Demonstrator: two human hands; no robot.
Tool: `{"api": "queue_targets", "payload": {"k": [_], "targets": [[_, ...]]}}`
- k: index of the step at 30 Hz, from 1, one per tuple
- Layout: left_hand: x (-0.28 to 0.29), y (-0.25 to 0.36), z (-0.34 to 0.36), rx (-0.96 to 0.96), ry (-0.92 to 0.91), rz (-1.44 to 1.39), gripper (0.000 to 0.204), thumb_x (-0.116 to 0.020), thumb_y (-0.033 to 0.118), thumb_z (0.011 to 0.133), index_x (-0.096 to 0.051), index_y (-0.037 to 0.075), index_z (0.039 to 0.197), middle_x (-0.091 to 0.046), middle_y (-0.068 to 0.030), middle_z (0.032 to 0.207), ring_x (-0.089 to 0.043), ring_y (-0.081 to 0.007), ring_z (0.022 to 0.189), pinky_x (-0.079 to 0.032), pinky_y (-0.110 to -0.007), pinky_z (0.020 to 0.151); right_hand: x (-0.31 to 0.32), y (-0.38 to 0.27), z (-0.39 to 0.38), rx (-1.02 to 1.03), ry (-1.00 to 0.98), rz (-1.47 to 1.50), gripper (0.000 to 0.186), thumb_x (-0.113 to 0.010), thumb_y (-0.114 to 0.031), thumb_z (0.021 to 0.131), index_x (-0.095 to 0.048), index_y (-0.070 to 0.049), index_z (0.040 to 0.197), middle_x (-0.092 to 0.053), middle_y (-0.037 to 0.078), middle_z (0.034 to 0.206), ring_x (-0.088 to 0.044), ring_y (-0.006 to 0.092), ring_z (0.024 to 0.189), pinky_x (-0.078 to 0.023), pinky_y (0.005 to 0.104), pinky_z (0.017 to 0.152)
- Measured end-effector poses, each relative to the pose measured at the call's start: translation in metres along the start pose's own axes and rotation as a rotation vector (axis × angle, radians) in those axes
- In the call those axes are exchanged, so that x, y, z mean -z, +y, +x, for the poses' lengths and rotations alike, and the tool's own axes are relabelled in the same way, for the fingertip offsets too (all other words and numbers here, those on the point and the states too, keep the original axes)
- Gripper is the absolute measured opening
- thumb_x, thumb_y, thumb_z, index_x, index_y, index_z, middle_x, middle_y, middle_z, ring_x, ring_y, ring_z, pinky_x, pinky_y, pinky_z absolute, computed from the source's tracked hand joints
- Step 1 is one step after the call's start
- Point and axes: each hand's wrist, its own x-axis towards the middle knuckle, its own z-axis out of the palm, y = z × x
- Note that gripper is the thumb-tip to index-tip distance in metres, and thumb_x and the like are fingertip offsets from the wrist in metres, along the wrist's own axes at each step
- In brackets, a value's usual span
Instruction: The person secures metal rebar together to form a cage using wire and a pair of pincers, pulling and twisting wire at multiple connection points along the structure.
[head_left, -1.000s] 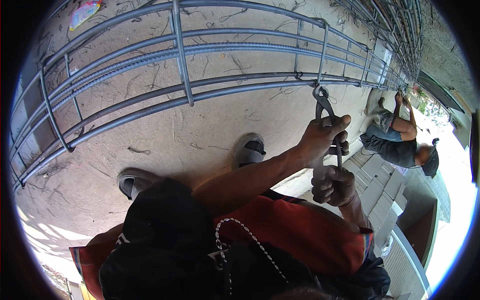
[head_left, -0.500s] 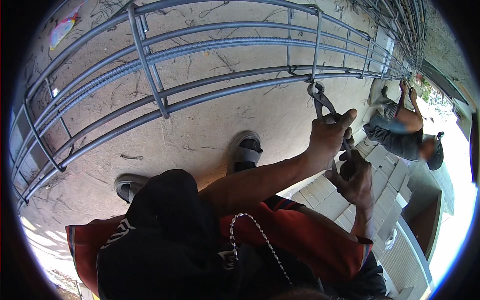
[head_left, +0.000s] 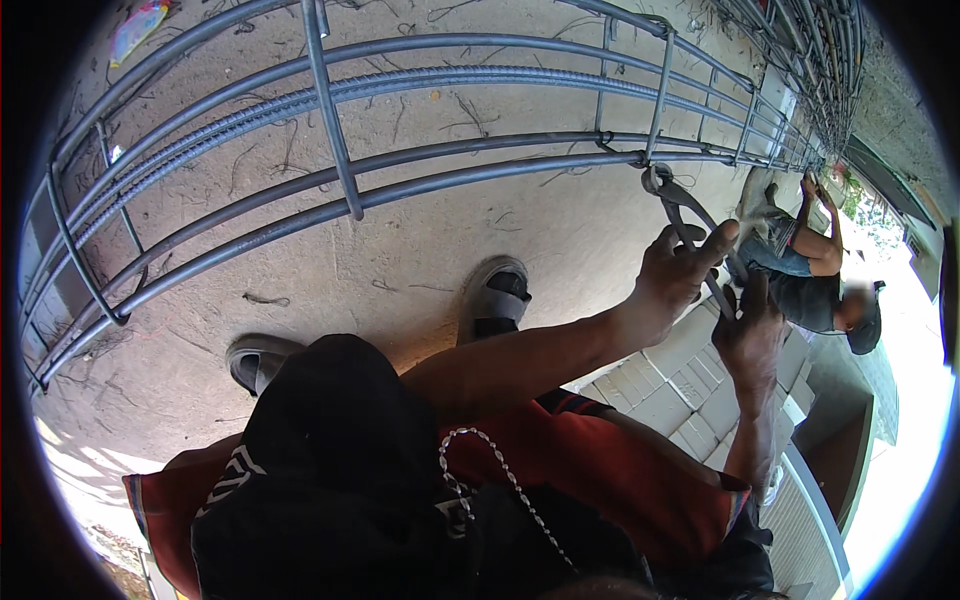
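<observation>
A long cage of grey steel bars (head_left: 330, 120) lies across the concrete floor. My left hand (head_left: 672, 272) and my right hand (head_left: 748, 332) both grip the handles of a pair of pincers (head_left: 690, 215). The pincer jaws bite at a joint where a stirrup meets the near bar (head_left: 655, 170). My left arm reaches out over my red-clad knee. My two sandalled feet (head_left: 495, 300) stand on the floor just short of the cage.
Another person (head_left: 810, 275) crouches at the right, hands on the same cage. Pale paving blocks (head_left: 680, 380) lie under my hands. A second bar cage (head_left: 830, 50) runs along the top right. A bright scrap lies at the top left.
The view has shifted left along the cage. My hands with the pincers have risen to the near bar, and the jaws now sit at the stirrup joint.
</observation>
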Motion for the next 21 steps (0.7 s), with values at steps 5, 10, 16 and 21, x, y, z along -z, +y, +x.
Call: {"api": "queue_targets", "payload": {"k": [5, 10, 16, 21], "targets": [[-0.039, 0.014, 0.004, -0.031, 0.032, -0.492, 0.059, -0.075, 0.052, 0.069, -0.051, 0.005, 0.095, -0.054, -0.0071, 0.085, -0.06, -0.0202, 0.08, -0.048, -0.037, 0.078, 0.03, -0.037, 0.003, -0.009, 0.308, -0.434, 0.043, -0.075, -0.025, 0.07, -0.052, -0.004, 0.1, -0.057, 0.01, 0.084, -0.059, 0.0279, 0.073, -0.046, 0.039, 0.06], [0.004, 0.007, 0.025, 0.076, -0.243, -0.515, 0.029, -0.07, 0.029, 0.076, -0.055, 0.007, 0.087, -0.053, -0.0031, 0.065, -0.056, -0.018, 0.061, -0.048, -0.033, 0.058, 0.045, -0.048, -0.012, -0.115, -0.206, 0.29, 0.076, -0.083, -0.032, 0.058, -0.047, 0.001, 0.117, -0.059, 0.011, 0.088, -0.061, 0.0243, 0.072, -0.049, 0.036, 0.06], [0.005, 0.018, 0.018, -0.422, -0.268, 0.338, 0.047, -0.075, 0.04, 0.07, -0.057, 0.002, 0.092, -0.043, 0.0021, 0.057, -0.044, -0.0115, 0.052, -0.036, -0.028, 0.049, -0.026, 0.005, -0.024, -0.381, -0.527, 1.448, 0.071, -0.073, -0.024, 0.073, -0.038, 0.004, 0.127, -0.056, 0.014, 0.104, -0.06, 0.024, 0.09, -0.051, 0.0359, 0.077], [-0.004, 0.003, -0.018, -0.591, -0.21, 0.402, 0.064, -0.076, 0.055, 0.065, -0.055, 0.001, 0.093, -0.046, 0.0009, 0.063, -0.046, -0.0082, 0.059, -0.034, -0.025, 0.047, -0.048, -0.014, -0.059, -0.227, -0.041, 0.902, 0.027, -0.066, -0.021, 0.084, -0.058, 0.005, 0.088, -0.061, 0.01, 0.074, -0.057, 0.016, 0.064, -0.047, 0.0295, 0.06]]}}
